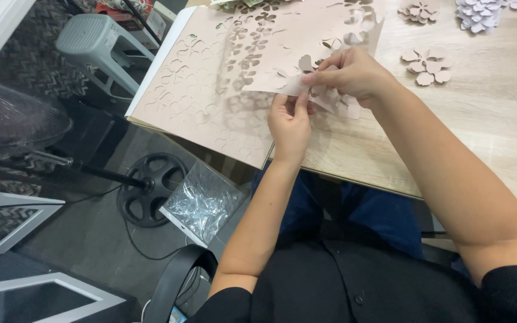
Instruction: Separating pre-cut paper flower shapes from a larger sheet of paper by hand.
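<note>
So you've got both hands on that pale pink die-cut paper sheet with flower-shaped holes [306, 33], held just above the light wooden tabletop [486, 119]. Your right hand [351, 75] is pinching the sheet's lower edge from above, fingers closed on it, and your left hand [289, 122] grips the same edge from below, thumb pressed against the paper. Under the sheet lies a bigger pink cut sheet [201, 98] on the table's left end. A loose pink paper flower [427, 64] sits just right of your hands, a lilac flower pile [479, 13] further back
</note>
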